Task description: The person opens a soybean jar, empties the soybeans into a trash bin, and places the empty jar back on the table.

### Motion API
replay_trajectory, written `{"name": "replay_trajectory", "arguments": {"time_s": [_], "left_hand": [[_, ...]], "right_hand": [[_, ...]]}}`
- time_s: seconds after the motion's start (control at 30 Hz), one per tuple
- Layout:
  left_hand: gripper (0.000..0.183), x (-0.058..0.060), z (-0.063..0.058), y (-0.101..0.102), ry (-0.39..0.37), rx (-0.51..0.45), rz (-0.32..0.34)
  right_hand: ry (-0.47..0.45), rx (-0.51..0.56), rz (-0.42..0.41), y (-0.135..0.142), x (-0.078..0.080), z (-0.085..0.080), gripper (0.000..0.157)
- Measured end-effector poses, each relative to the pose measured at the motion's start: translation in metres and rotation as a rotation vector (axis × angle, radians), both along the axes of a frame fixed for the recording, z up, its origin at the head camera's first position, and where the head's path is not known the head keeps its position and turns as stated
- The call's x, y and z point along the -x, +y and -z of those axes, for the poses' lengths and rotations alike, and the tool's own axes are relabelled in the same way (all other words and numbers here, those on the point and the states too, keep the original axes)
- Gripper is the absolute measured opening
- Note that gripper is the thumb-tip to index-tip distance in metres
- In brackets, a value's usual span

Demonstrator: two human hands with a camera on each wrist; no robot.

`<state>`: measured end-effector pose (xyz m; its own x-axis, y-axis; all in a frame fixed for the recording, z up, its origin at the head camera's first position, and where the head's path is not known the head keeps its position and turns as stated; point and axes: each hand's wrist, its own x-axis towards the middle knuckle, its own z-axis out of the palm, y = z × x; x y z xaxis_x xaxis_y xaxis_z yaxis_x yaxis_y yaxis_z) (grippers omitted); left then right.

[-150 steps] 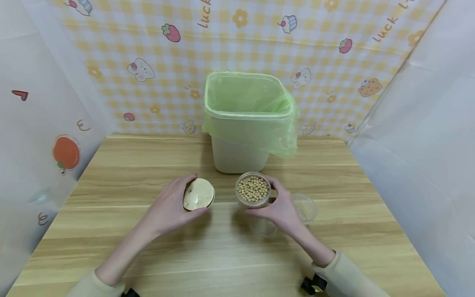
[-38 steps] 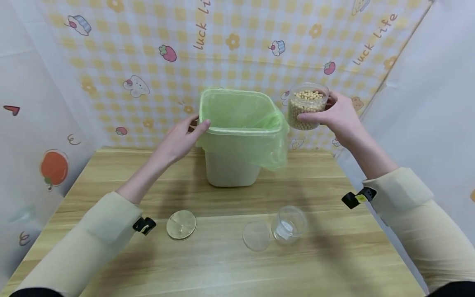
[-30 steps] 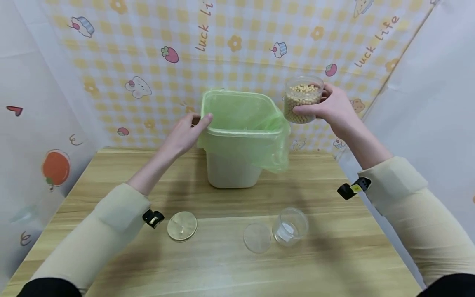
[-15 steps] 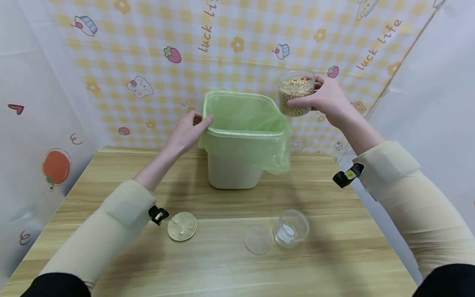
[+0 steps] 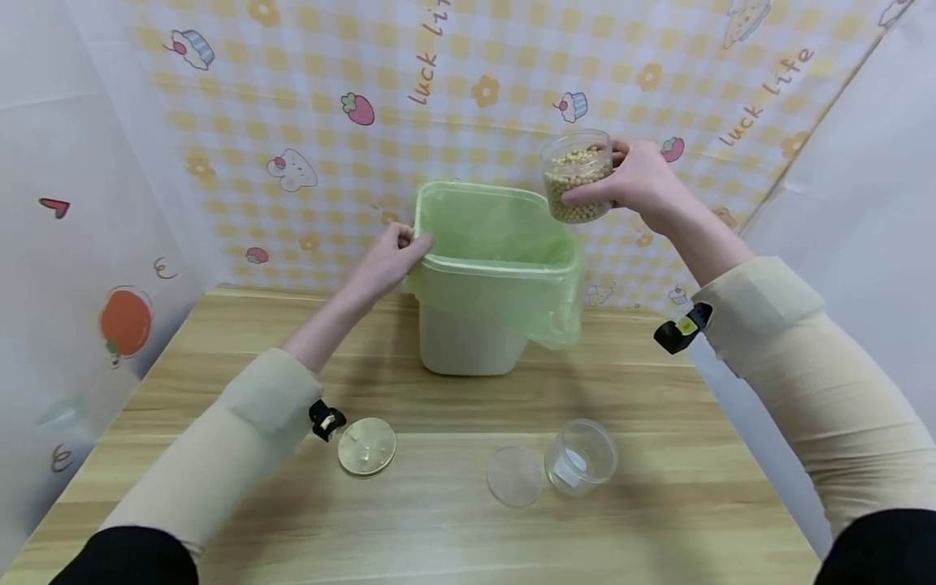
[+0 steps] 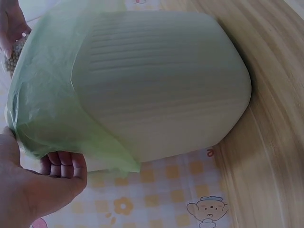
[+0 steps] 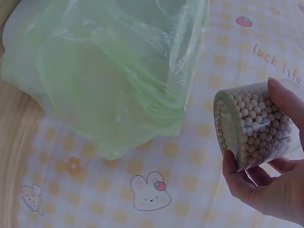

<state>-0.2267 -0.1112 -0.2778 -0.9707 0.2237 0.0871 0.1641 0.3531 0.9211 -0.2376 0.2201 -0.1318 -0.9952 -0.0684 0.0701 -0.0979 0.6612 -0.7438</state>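
Note:
In the head view, my left hand grips the left rim of a pale bin, thumb over the edge and fingers curled beneath. The bin wears a green plastic liner folded over its rim. My right hand holds a clear round jar above the bin's right rim. Soybean-like beige balls fill much of the jar, whose top is uncovered. The jar leans slightly; in the right wrist view its base faces the camera, apart from the liner.
On the wooden table, a round gold lid lies at the left. A thin clear disc is near an open clear cup with something white in its bottom. A checked cloth hangs behind the bin.
Five seconds ago my left hand held the gold lid; now it grips the bin rim. My right hand has raised the jar and, over the last second, moved it left toward the bin.

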Motion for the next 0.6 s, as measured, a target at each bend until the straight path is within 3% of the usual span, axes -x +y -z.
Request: {"name": "replay_trajectory", "arguments": {"time_s": [0.3,0.6], "left_hand": [[0.052,0.0,0.003,0.002,-0.022,-0.025,0.009],[0.045,-0.002,0.005,0.004,-0.039,-0.064,-0.003]], "right_hand": [[0.026,-0.128,0.021,-0.013,0.011,-0.005,0.08],[0.043,-0.277,-0.056,-0.027,0.018,-0.01,0.087]]}}
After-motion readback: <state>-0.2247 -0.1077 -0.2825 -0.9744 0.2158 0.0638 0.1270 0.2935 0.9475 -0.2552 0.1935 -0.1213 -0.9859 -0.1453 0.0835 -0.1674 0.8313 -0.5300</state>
